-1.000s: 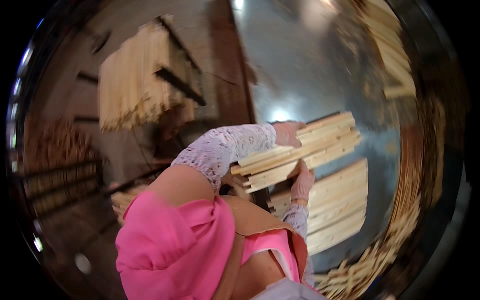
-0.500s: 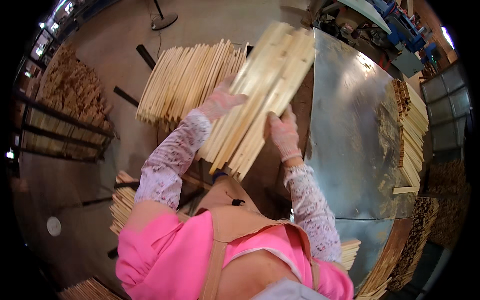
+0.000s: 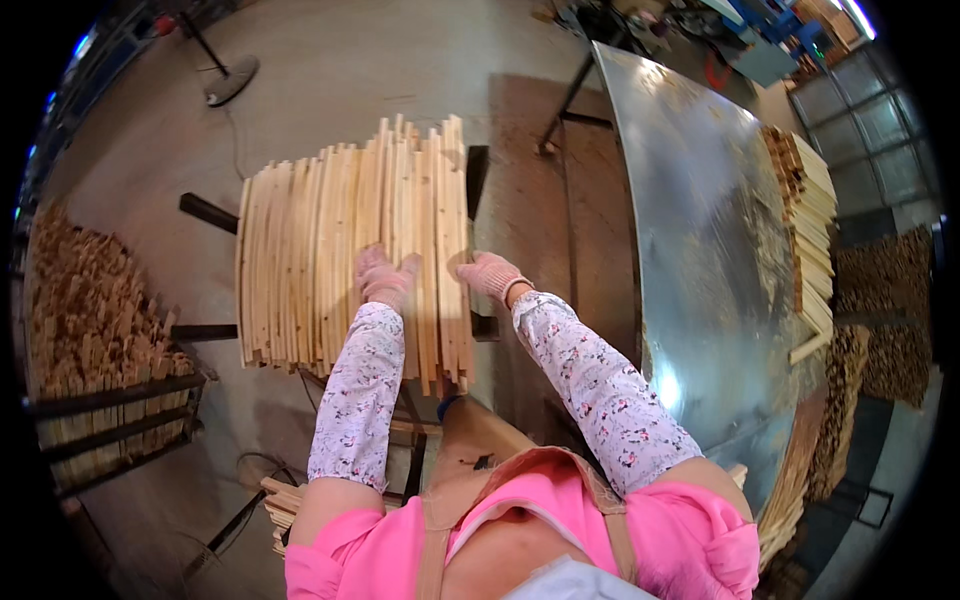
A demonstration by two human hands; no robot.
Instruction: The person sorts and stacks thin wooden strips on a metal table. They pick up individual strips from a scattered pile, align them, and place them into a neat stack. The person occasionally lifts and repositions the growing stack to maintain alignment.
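Note:
A row of long pale wooden strips [image 3: 300, 265] stands packed side by side in front of me, at the centre left. My left hand [image 3: 384, 277] is set among the strips, thumb to the right and fingers partly hidden, against the left side of a bundle at the row's right end. My right hand [image 3: 492, 276] presses on the outer right edge of that bundle [image 3: 438, 230], its fingertips at the wood. The bundle is held between both hands, and its ends stand unevenly with the rest. Both hands wear pinkish knit gloves.
Dark metal bars [image 3: 208, 212] stick out from under the strips. To the right is a shiny metal-topped table [image 3: 690, 220] with stacked strips [image 3: 812, 230] along its far right side. A rack of wood pieces [image 3: 110, 390] stands at left, and a pole with a round base [image 3: 232, 82] behind.
The wooden strips I held tilted in the air between both hands have come down and left, onto the right end of the row. My view has turned right somewhat.

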